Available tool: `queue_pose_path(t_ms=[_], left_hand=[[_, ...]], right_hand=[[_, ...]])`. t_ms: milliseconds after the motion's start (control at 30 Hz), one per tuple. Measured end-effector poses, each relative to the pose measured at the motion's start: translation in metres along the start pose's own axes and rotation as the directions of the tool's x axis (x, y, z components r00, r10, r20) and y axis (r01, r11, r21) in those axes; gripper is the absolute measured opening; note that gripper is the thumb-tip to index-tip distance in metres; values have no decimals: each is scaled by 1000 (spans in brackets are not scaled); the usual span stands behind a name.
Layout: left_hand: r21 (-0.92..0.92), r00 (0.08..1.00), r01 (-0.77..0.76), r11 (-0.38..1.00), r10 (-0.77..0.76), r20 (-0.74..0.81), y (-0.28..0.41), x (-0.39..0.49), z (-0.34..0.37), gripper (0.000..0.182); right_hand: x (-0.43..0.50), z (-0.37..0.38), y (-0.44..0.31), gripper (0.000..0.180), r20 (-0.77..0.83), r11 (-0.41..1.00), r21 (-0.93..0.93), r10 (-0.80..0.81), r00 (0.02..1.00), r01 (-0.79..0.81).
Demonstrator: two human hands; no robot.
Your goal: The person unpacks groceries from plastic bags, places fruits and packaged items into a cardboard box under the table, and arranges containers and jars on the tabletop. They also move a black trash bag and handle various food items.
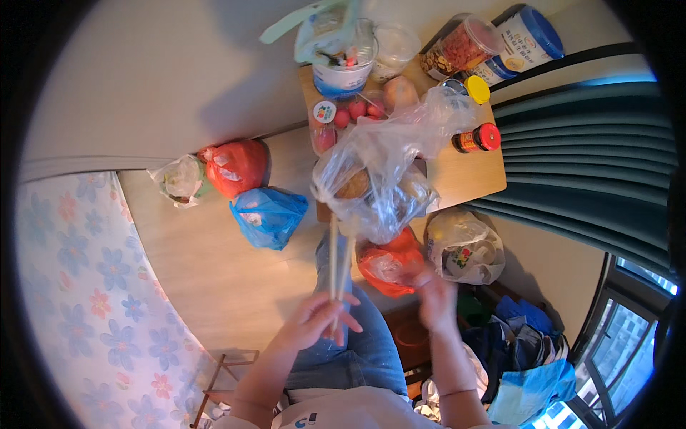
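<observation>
My left hand holds a pair of pale chopsticks, their far ends pointing up toward the table. My right hand is blurred, raised beside a red plastic bag on the right; whether its fingers hold anything cannot be told. Beyond the chopstick tips, clear plastic bags lie bunched at the near edge of the wooden table, with a round brown food item showing through the film. Behind them are red fruits in a clear container and a red-lidded jar.
Tubs and a yellow-lidded jar stand at the table's back. On the floor are a blue bag, another red bag and a white bag. A flowered bed cover lies left; folded clothes are piled right.
</observation>
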State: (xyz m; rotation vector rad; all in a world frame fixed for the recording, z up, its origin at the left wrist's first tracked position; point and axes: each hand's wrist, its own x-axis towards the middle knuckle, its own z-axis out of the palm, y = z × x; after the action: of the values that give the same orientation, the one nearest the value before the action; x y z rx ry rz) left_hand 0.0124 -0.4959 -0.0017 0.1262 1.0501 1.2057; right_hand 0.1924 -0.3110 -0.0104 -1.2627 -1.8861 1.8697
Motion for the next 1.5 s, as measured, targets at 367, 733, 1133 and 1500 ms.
queue_pose_path(t_ms=[367,733,1133,1500], left_hand=[[-104,977,-82,991,59,-206,-93,-171,-78,25],[-93,480,-310,946,72,-874,-143,-493,-287,26],[-151,582,-730,666,491,-648,105,-504,-548,31],[-88,651,-620,779,449,-612,334,-525,-746,34]], right_hand=[[-83,250,-23,40,724,855,55,322,610,-516],[-99,640,-114,33,915,668,-113,359,185,-735],[-96,862,-204,35,887,833,-100,322,331,-544],[32,1077,-348,31,738,806,287,159,656,-518]])
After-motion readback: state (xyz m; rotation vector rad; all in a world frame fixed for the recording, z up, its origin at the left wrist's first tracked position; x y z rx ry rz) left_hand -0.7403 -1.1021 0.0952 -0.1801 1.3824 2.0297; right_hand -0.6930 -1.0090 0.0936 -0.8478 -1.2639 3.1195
